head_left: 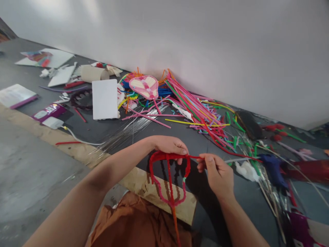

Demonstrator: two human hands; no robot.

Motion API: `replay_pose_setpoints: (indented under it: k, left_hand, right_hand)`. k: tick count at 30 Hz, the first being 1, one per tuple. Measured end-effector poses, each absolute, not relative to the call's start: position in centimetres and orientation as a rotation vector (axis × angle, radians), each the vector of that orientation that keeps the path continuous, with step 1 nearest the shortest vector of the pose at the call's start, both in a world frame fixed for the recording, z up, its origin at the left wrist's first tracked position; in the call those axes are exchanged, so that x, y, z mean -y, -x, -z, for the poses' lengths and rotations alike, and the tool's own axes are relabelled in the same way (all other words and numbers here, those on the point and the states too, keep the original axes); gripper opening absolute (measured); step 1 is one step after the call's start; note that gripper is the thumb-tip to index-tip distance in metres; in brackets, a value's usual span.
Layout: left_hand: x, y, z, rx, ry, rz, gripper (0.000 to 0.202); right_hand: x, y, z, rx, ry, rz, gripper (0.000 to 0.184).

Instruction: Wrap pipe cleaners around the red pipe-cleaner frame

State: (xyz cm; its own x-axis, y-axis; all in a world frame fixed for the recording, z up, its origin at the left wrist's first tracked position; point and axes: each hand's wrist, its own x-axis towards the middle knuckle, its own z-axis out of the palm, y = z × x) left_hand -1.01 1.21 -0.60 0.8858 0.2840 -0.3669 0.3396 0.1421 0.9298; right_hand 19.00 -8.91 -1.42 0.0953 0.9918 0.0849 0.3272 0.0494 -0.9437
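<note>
Left hand (171, 145): grip closed on the top of a red-and-pink looped fuzzy-wire frame (170, 176), over the dark grey worktop (95, 128), long axis toward the wearer. Right hand (219, 173): fingertips pinch a thin red fuzzy-wire strand (194, 156) running straight rightward from the frame's top corner.

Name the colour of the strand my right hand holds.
The strand is red, clearest in the head view.

Pipe cleaners (183, 97) heaped along a table (196, 136) suggest a craft workshop.
</note>
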Motion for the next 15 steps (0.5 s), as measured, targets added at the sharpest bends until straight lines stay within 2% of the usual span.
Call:
replay_pose_setpoints:
  k: [8, 15]
  left_hand:
    - [-0.98, 0.62, 0.84, -0.527, -1.492, 0.008, 0.026]
    - [-1.08, 0.33, 1.25, -0.49, -1.477, -0.048, 0.021]
  right_hand:
    - [9.52, -18.47, 1.41, 1.551, 1.397, -0.729, 0.024]
    - [9.98, -18.02, 1.32, 1.798, 1.269, -0.577, 0.022]
